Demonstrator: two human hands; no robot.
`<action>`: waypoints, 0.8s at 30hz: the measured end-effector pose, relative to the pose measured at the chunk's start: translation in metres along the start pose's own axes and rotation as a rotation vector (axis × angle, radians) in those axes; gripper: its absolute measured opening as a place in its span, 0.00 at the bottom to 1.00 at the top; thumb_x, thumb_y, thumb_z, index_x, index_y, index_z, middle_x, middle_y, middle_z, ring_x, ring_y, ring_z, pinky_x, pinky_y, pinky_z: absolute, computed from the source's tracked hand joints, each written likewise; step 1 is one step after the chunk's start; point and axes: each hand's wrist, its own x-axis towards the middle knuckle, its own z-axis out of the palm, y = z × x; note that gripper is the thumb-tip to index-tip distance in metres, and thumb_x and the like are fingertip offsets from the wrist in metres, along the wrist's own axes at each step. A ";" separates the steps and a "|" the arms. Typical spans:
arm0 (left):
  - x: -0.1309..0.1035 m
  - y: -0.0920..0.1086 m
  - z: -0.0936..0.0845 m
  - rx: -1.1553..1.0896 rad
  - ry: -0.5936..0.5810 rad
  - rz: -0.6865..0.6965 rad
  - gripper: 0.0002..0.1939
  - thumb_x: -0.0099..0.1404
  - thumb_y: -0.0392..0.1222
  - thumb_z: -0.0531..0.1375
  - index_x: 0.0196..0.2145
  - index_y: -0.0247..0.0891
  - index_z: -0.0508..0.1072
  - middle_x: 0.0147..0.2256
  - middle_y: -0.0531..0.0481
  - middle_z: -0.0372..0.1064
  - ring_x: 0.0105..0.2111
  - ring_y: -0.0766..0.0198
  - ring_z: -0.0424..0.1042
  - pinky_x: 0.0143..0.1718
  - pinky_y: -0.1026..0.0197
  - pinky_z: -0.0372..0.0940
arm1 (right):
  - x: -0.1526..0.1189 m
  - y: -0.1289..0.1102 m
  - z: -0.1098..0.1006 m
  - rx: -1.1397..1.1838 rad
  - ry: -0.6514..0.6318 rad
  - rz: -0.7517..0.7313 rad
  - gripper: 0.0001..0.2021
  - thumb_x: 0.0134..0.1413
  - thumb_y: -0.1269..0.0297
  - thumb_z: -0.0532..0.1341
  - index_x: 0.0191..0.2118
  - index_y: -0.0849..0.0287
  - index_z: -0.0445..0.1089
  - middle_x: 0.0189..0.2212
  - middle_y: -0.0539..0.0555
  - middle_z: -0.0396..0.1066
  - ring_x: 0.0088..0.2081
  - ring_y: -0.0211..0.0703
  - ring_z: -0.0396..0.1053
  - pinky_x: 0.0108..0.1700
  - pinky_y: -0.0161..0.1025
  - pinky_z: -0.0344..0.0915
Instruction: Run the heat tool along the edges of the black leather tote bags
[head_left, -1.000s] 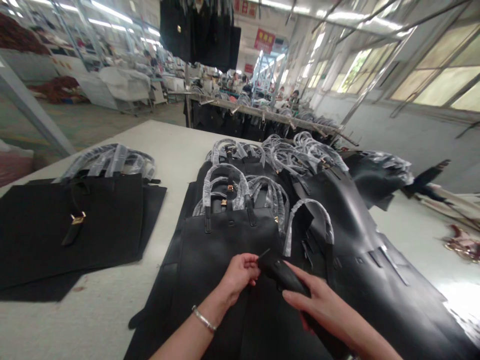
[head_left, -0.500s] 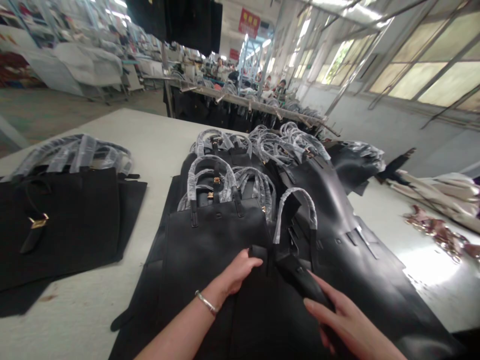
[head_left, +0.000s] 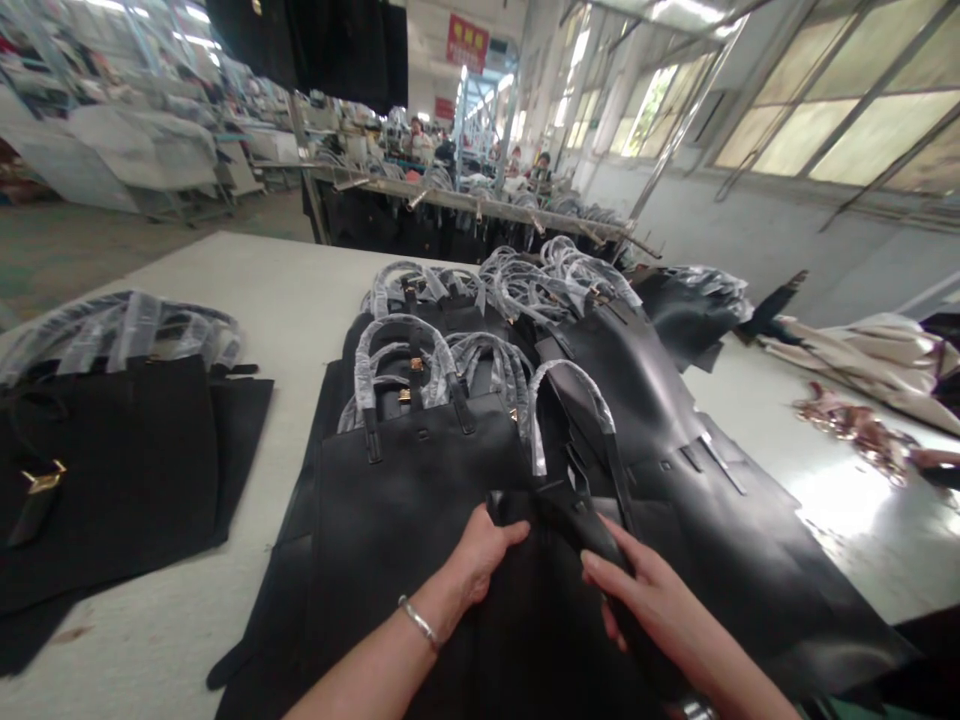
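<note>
Well apart from worktop's (head_left: 225, 280) far edge, left hand (head_left: 478, 558) fingers grip thin black leather-like flap (head_left: 508, 507), probably soft, best held by edge; right hand (head_left: 654, 583) fingers grip long black tool (head_left: 581, 522)

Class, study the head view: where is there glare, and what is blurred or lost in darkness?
In the head view, white glare washes out part of the pale table at right; a softer sheen crosses a black panel; in the same view, the red sign's smaller lettering is too blurred to read, and the bottom-centre black material loses detail in darkness.
</note>
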 end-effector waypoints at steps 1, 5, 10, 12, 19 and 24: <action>0.000 -0.001 0.000 -0.007 0.005 -0.002 0.17 0.45 0.35 0.69 0.35 0.33 0.72 0.31 0.46 0.75 0.30 0.57 0.74 0.36 0.55 0.69 | 0.000 -0.001 -0.003 -0.022 0.048 -0.014 0.36 0.55 0.51 0.60 0.66 0.55 0.48 0.16 0.42 0.66 0.15 0.37 0.65 0.17 0.30 0.62; 0.000 -0.001 0.000 -0.031 0.046 -0.060 0.15 0.46 0.34 0.67 0.34 0.33 0.72 0.28 0.46 0.74 0.28 0.56 0.74 0.33 0.54 0.69 | -0.006 0.002 -0.011 -0.038 0.052 0.013 0.37 0.56 0.51 0.59 0.66 0.57 0.45 0.14 0.42 0.65 0.15 0.38 0.65 0.18 0.30 0.62; 0.002 0.001 0.000 0.028 0.058 -0.028 0.15 0.47 0.30 0.65 0.35 0.34 0.70 0.27 0.49 0.73 0.27 0.59 0.73 0.32 0.58 0.69 | -0.010 0.008 -0.001 0.029 -0.106 0.058 0.33 0.56 0.55 0.60 0.64 0.54 0.50 0.21 0.43 0.67 0.15 0.33 0.64 0.16 0.28 0.62; 0.002 0.002 0.000 0.036 0.048 -0.022 0.15 0.47 0.28 0.63 0.35 0.34 0.70 0.26 0.50 0.73 0.26 0.59 0.73 0.32 0.58 0.69 | -0.009 0.007 0.002 0.032 -0.079 0.024 0.31 0.57 0.55 0.59 0.64 0.53 0.51 0.22 0.44 0.67 0.16 0.33 0.65 0.16 0.28 0.62; -0.003 0.001 -0.005 -0.001 -0.074 0.018 0.21 0.46 0.32 0.68 0.40 0.33 0.71 0.34 0.45 0.75 0.34 0.56 0.75 0.39 0.55 0.69 | -0.009 0.008 -0.003 0.019 -0.147 0.053 0.32 0.58 0.56 0.59 0.65 0.52 0.49 0.20 0.42 0.65 0.16 0.33 0.65 0.17 0.27 0.62; 0.000 -0.002 -0.005 0.018 -0.057 0.038 0.22 0.42 0.33 0.71 0.37 0.32 0.73 0.35 0.44 0.76 0.34 0.56 0.75 0.39 0.56 0.69 | 0.005 0.003 -0.005 -0.038 -0.034 -0.035 0.33 0.56 0.54 0.60 0.65 0.54 0.50 0.17 0.42 0.66 0.15 0.35 0.64 0.16 0.29 0.63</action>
